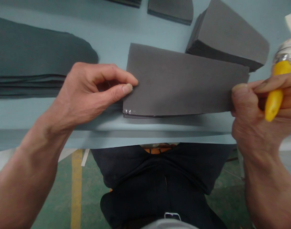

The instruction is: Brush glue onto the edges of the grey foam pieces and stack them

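A flat grey foam-like piece [183, 82] lies in front of me, its lower edge showing a second layer beneath. White glossy specks, perhaps glue, dot its lower left corner. My left hand [88, 92] pinches the piece's left edge between thumb and fingers. At the right end, my right hand [267, 108] grips the same piece with the thumb on top. A brush with a yellow handle [274, 105] is also tucked between the fingers of that hand, its pale, wrapped head pointing up and away. The fingertips under the piece are hidden.
A stack of grey pieces [231, 35] sits behind the held one at right. Further back lies a smaller grey stack [171, 9]. Dark green layered sheets [36, 54] occupy the left. The light blue table's front edge [159, 136] runs just before my body.
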`<state>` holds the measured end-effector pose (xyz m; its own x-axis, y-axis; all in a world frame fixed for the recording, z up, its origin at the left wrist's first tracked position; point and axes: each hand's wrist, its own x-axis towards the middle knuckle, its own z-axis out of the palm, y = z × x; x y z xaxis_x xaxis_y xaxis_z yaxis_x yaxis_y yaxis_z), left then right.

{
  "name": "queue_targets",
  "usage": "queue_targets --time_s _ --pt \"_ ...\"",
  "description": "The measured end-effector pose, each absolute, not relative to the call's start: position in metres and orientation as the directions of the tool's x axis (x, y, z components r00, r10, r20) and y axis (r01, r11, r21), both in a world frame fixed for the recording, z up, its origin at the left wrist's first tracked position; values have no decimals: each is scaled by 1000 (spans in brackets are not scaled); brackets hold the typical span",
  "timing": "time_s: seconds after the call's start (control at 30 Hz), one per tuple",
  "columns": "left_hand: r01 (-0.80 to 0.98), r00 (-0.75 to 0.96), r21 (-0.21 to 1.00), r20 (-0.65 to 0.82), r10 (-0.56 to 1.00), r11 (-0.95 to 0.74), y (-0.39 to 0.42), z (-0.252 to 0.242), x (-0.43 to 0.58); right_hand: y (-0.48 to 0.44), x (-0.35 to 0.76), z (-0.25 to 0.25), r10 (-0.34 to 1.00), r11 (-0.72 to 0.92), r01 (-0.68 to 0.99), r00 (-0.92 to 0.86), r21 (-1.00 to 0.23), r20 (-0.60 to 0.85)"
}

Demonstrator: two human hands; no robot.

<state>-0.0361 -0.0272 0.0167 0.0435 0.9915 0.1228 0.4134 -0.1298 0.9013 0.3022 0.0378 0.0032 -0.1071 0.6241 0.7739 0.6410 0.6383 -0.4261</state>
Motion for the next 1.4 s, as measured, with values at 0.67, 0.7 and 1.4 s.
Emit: queue_targets --time_s 0.67,0.7,1.4 --pt "448 59 875 177 982 -184 -32 13 -37 48 316 -8 582 707 583 -158 -400 798" --pt "448 59 875 174 983 -182 -32 13 -37 47 317 -8 591 697 590 -151 -407 792" --pt "425 86 883 180 980 -199 -29 13 -35 41 314 -2 647 647 611 -125 -455 752"
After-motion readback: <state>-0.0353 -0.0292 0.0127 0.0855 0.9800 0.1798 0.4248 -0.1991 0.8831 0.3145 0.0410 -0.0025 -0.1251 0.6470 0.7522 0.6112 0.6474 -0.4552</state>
